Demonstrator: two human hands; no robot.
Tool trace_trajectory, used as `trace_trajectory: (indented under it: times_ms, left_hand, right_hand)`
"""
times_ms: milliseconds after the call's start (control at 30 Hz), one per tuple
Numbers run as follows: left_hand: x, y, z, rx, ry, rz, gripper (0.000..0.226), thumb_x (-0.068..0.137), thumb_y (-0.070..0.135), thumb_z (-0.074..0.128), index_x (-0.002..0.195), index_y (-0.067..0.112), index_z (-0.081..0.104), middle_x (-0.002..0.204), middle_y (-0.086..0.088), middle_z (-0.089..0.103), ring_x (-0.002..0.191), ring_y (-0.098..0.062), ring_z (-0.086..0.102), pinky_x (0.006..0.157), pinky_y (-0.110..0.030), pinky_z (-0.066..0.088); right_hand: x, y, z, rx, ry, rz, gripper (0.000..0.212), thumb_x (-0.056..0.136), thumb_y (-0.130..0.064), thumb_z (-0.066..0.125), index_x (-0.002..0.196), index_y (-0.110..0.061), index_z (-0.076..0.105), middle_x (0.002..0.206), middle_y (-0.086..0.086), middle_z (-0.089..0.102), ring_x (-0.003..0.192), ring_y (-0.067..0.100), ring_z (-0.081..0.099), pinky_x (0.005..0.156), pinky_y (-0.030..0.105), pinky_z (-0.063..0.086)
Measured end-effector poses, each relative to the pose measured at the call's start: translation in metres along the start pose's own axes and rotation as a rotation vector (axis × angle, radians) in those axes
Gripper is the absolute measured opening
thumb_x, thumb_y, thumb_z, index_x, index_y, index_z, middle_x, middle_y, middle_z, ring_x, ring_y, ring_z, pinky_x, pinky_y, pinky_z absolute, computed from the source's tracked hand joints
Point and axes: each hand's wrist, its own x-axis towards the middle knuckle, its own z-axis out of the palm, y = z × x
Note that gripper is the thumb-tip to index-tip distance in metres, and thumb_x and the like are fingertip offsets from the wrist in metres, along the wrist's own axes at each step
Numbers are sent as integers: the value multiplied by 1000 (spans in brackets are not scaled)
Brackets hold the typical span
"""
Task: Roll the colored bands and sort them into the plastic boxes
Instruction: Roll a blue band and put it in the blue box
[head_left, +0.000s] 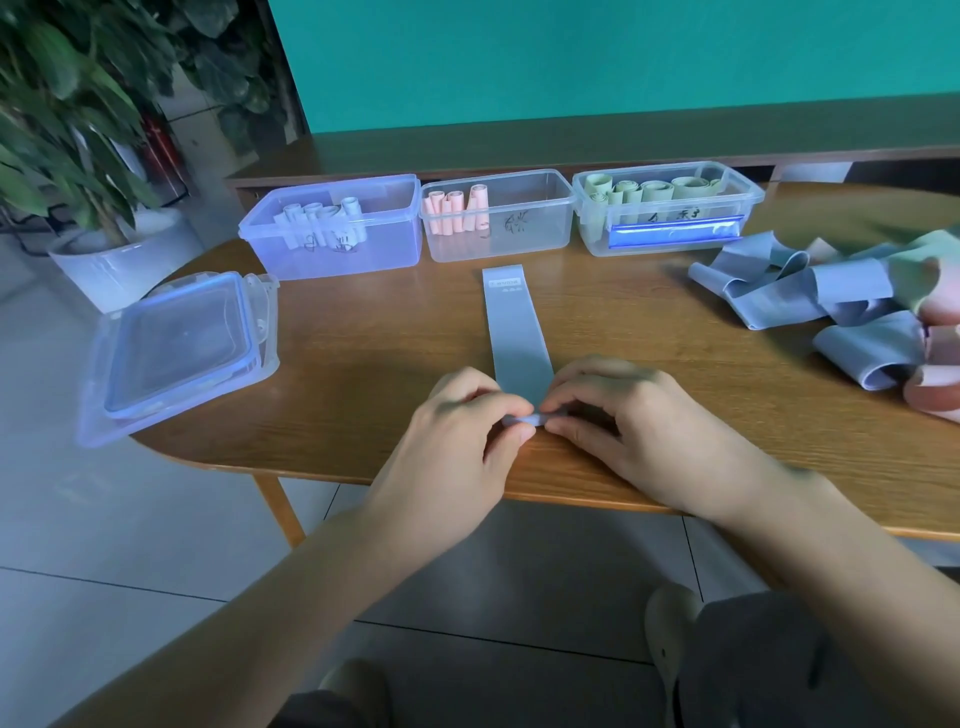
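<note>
A blue-grey band lies flat on the wooden table, stretching away from me. My left hand and my right hand both pinch its near end, which is curled into a small tight roll between the fingertips. Three clear plastic boxes stand in a row at the back: the left box holds pale blue rolls, the middle box pink rolls, the right box green rolls. A heap of loose bands, blue-grey, pink and green, lies at the right.
Box lids are stacked at the table's left corner, overhanging the edge. A potted plant stands on the floor to the left. A teal wall with a low ledge runs behind the table.
</note>
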Motion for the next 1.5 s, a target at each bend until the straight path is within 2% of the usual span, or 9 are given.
trace_trajectory:
  times_ms: [200, 367, 533, 667, 900, 1100, 1167, 1333, 1500]
  left_hand:
    - [4, 1, -2, -38, 29, 8, 20, 91, 23, 73, 110, 20, 74, 105, 8, 60, 84, 3, 46, 76, -1, 35]
    - [9, 0, -5, -36, -1, 9, 6, 91, 22, 72, 97, 23, 73, 94, 14, 62, 82, 7, 50, 73, -2, 35]
    - [14, -4, -3, -1, -9, 22, 9, 96, 24, 65, 100, 22, 73, 99, 12, 62, 91, -3, 53, 78, -13, 40]
    - [17, -5, -3, 10, -18, 8, 17, 99, 28, 59, 106, 21, 73, 104, 8, 64, 97, -6, 55, 83, -21, 45]
    - [15, -7, -1, 32, 24, 29, 20, 100, 27, 59, 112, 19, 72, 107, 6, 60, 100, -7, 54, 85, -18, 44]
    - [14, -6, -3, 51, 7, 47, 15, 98, 27, 61, 107, 21, 71, 106, 10, 61, 100, -5, 52, 79, -4, 34]
    - [16, -7, -2, 60, -4, 39, 16, 98, 29, 60, 108, 23, 70, 107, 12, 61, 102, -4, 51, 80, -7, 36]
    - [22, -12, -1, 82, -17, 31, 19, 99, 23, 60, 115, 21, 70, 109, 9, 64, 105, -11, 51, 85, -25, 47]
    - [27, -16, -3, 86, -46, 47, 22, 100, 20, 57, 118, 20, 70, 111, 7, 66, 107, -15, 50, 89, -28, 46]
  right_hand:
    - [4, 1, 2, -14, 5, 17, 21, 99, -30, 60, 103, -15, 75, 109, -7, 63, 98, 6, 61, 91, 27, 51]
    - [6, 2, 4, -31, 15, 40, 25, 100, -31, 57, 102, -13, 75, 110, -6, 62, 96, 9, 62, 88, 29, 52]
    - [5, 0, 7, -93, 39, 63, 26, 101, -29, 55, 105, -14, 75, 116, -2, 61, 100, 16, 63, 86, 37, 54]
    - [4, -3, 4, -55, 50, 59, 24, 100, -29, 54, 111, -18, 72, 113, -5, 60, 102, 15, 62, 90, 34, 53]
    - [7, 2, 4, -28, 20, 106, 20, 98, -26, 62, 114, -21, 72, 108, -10, 61, 101, 8, 60, 92, 33, 51]
    - [10, 4, 5, -6, 26, 100, 20, 100, -25, 60, 114, -20, 73, 108, -9, 61, 101, 7, 60, 92, 31, 50]
    - [10, 4, 6, -14, 29, 107, 22, 100, -27, 58, 116, -21, 72, 109, -7, 60, 102, 9, 60, 93, 31, 50]
    - [6, 2, 8, -57, 82, 99, 25, 101, -22, 58, 123, -23, 69, 114, -8, 56, 105, 17, 55, 97, 27, 45]
    - [7, 4, 8, -94, 26, 112, 28, 101, -31, 52, 123, -28, 68, 117, -11, 56, 103, 17, 52, 96, 30, 44]
